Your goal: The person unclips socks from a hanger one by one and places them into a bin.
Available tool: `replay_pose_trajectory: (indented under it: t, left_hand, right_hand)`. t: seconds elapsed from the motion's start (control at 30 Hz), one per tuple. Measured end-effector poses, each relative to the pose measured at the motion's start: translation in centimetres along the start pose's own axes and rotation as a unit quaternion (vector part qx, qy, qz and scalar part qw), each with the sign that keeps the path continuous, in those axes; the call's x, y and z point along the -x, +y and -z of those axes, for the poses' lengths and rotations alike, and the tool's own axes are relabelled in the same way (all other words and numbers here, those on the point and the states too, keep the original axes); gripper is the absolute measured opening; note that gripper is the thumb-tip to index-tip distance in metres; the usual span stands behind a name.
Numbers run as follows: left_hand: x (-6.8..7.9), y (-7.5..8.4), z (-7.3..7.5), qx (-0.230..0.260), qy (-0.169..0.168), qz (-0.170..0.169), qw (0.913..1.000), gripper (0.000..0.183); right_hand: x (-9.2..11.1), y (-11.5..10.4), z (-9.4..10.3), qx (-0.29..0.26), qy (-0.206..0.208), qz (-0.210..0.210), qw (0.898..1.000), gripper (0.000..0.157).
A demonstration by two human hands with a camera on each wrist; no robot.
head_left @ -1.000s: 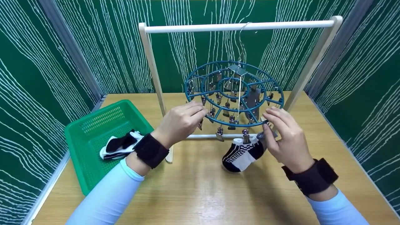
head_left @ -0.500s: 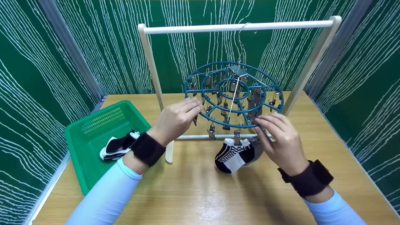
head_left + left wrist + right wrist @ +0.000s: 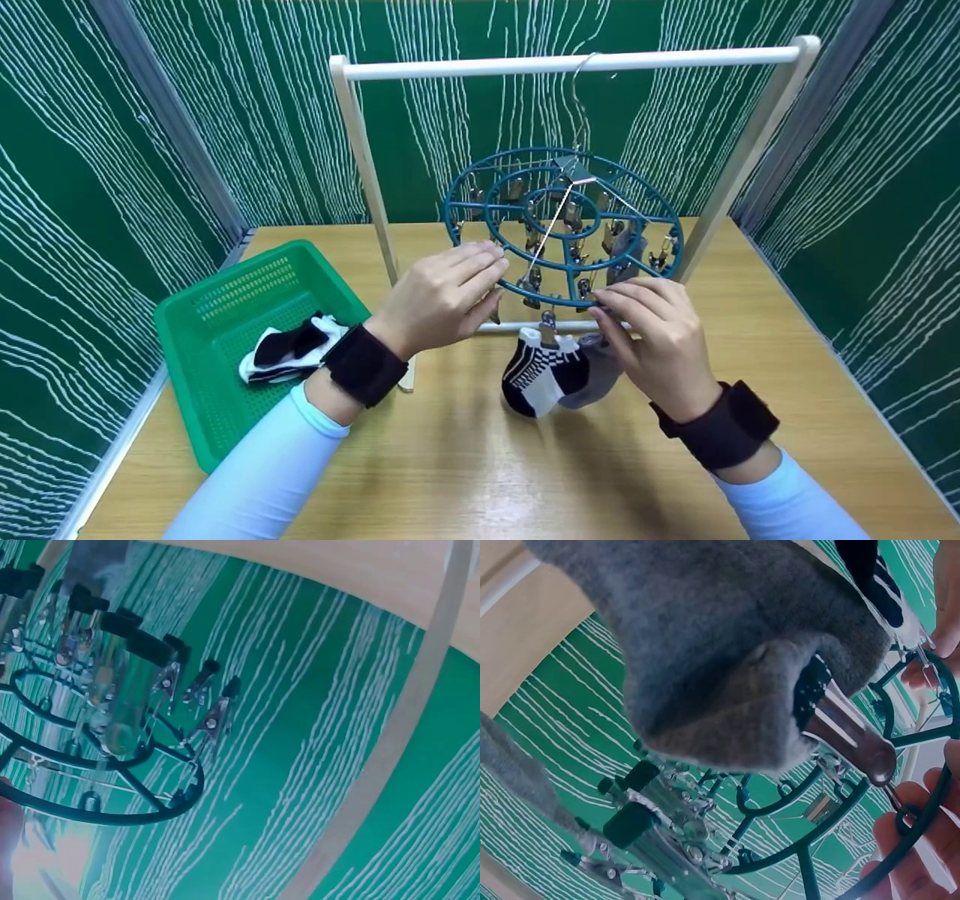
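Observation:
A round blue-green clip hanger [image 3: 534, 297] hangs by its hook, with metal clips beneath it. The right hand [image 3: 664, 337] pinches its front rim with thumb and fingers. The left hand [image 3: 450, 296] holds the rim farther left, thumb below and fingers above. Between the hands a black-and-white sock [image 3: 538, 379] dangles from a clip. Beside it is a grey sock [image 3: 598, 375], partly behind the right hand; in the right wrist view this grey sock [image 3: 705, 637] hangs large in a clip [image 3: 855, 735]. Another grey sock [image 3: 628, 251] hangs farther back on the right.
A white-railed wooden stand [image 3: 465, 70] bears the hanger. Left on the table [image 3: 465, 480] sits a green basket [image 3: 176, 360] with black-and-white socks [image 3: 292, 349] in it. Green walls with white streaks [image 3: 285, 112] enclose the table on three sides.
The hanger has turned, its front edge shifting left along with the clipped socks. My right hand moved left with the rim. My left hand went slightly left, then back right.

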State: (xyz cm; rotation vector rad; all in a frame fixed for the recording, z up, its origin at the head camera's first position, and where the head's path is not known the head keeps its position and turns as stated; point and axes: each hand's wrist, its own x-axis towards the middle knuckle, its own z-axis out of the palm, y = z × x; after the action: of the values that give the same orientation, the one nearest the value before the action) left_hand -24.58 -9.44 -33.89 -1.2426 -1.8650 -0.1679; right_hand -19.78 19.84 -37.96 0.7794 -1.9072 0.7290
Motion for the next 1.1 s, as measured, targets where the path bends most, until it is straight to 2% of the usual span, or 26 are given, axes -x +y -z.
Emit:
replay_pose_trajectory:
  t: [0.23,0.4,0.5,0.63,0.73,0.9,1.1]
  left_hand:
    - [0.2,-0.1,-0.5,-0.031,0.010,-0.013,0.9994,0.016]
    - [0.2,-0.2,-0.7,-0.036,0.016,-0.016,0.9991,0.012]
    - [0.2,-0.3,-0.7,-0.035,0.017,-0.016,0.9991,0.011]
    - [0.2,-0.3,-0.8,-0.033,0.023,-0.017,0.9990,0.010]
    - [0.2,-0.3,-0.8,-0.032,0.033,-0.017,0.9988,0.011]
    - [0.2,-0.4,-0.8,-0.032,0.039,-0.013,0.9986,0.010]
    - [0.1,-0.2,-0.8,-0.030,0.022,-0.008,0.9993,0.011]
  right_hand:
    - [-0.1,-0.3,-0.4,0.000,0.003,0.002,1.000,0.037]
    - [-0.2,-0.6,-0.3,-0.003,0.002,-0.004,1.000,0.014]
    - [-0.2,-1.0,-0.4,-0.019,0.024,-0.003,1.000,0.018]
    - [0.0,-1.7,-0.8,-0.060,0.075,0.025,0.995,0.018]
    - [0.3,-2.4,-1.2,-0.080,0.091,0.048,0.992,0.023]
    - [0.8,-3.4,-1.8,-0.079,0.060,0.050,0.994,0.029]
    - [1.7,-3.8,-2.1,-0.049,-0.020,0.004,0.999,0.042]
